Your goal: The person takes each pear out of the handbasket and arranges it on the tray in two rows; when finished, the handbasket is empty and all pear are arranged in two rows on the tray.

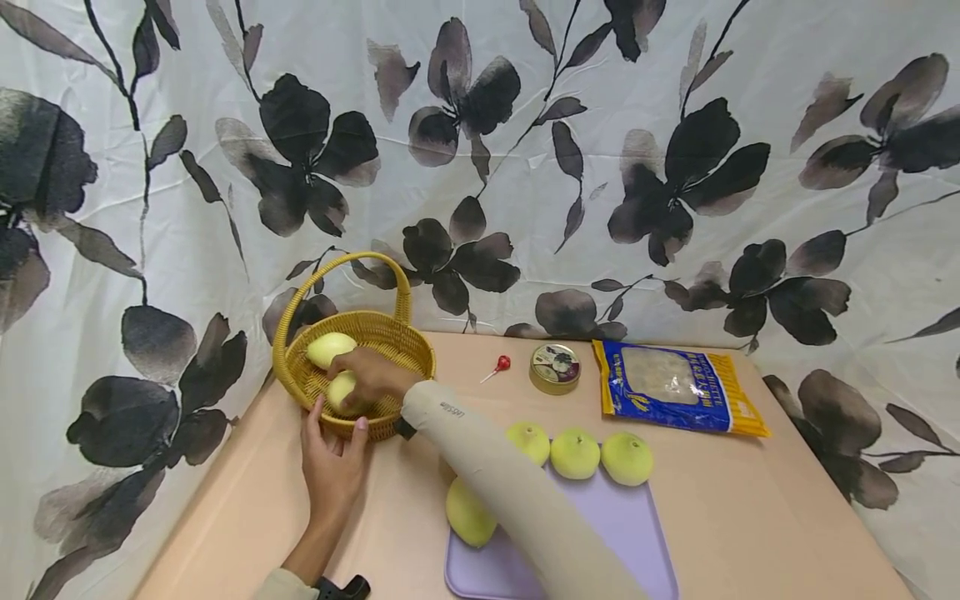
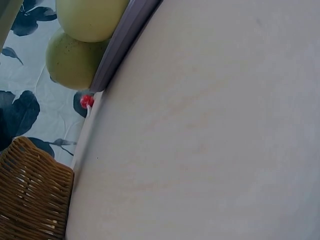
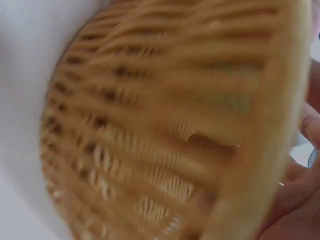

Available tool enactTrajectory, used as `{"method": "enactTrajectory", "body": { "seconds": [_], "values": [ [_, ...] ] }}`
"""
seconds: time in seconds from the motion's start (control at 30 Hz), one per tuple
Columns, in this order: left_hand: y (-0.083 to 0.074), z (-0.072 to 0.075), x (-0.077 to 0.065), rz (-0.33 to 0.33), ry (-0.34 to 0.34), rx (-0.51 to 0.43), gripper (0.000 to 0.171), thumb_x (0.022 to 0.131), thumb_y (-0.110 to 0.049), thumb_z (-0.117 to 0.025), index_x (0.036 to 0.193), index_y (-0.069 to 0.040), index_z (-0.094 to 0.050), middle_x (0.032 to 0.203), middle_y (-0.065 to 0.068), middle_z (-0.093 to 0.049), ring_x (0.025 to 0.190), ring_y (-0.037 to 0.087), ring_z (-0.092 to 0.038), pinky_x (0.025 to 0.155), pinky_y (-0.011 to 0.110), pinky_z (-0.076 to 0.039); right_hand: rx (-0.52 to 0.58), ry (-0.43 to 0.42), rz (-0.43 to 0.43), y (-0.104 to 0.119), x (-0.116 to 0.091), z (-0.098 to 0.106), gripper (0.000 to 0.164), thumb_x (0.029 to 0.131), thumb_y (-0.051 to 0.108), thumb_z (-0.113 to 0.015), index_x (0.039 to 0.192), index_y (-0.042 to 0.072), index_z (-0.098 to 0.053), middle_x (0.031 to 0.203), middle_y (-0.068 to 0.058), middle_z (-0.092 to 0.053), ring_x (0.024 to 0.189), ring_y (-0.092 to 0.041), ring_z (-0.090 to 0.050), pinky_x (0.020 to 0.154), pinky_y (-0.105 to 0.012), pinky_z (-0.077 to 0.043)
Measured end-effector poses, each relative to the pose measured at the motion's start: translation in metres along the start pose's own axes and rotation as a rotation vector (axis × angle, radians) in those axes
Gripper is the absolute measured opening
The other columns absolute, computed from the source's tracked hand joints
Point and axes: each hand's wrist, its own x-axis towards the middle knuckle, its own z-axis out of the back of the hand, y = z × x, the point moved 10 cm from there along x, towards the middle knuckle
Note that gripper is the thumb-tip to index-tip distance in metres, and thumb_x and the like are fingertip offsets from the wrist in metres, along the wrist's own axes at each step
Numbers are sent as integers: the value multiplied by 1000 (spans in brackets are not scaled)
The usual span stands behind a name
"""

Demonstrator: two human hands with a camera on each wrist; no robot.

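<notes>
In the head view a yellow wicker basket (image 1: 405, 354) with a tall handle stands at the left. My right hand (image 1: 371, 379) reaches inside and grips a yellow-green round fruit (image 1: 341, 392). Another such fruit (image 1: 330, 348) lies behind it in the basket. My left hand (image 1: 333, 467) holds the basket's near side, thumb and fingers spread along the rim. The right wrist view is filled by the wicker wall (image 3: 150, 125), blurred, with fingers (image 3: 312, 130) of the left hand beside the rim. No hand shows in the left wrist view.
A lilac tray (image 1: 615, 533) bears several yellow-green fruits (image 1: 575, 454), partly hidden by my right sleeve (image 1: 517, 492). Farther back lie a red lollipop (image 1: 502, 363), a round tin (image 1: 555, 369) and a blue-and-yellow food packet (image 1: 675, 387). A floral curtain (image 1: 525, 192) borders the table.
</notes>
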Motion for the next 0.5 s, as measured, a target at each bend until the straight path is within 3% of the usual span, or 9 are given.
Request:
{"method": "enactTrajectory", "body": {
  "seconds": [0.17, 0.27, 0.5],
  "values": [
    [0, 0, 0, -8, 0, 6, 81, 104, -32, -71, 170, -23, -25, 174, 6, -23, 157, 33, -36, 120, 53, -42, 21, 43, -74, -16, -10, 1, 53, 86, 24, -92, 134, 21, -71, 142, 0, -68, 131, -14, -61, 105, -17, -47],
    [-1, 0, 1, -24, 0, -9, 81, 103, -29, -72, 169, -23, -25, 173, 8, -24, 156, 36, -37, 119, 54, -42, 54, 52, -89, -21, -16, 2, 54, 86, 24, -92, 135, 21, -71, 141, 0, -68, 128, -12, -61, 102, -17, -48],
    [-3, -1, 1, -32, 7, -33, 82, 103, -25, -73, 170, -22, -25, 173, 10, -23, 155, 39, -37, 120, 55, -41, 153, -21, -88, -28, -32, 17, 53, 82, 25, -95, 130, 23, -73, 137, 2, -71, 119, -11, -63, 89, -17, -50]
  ]
}}
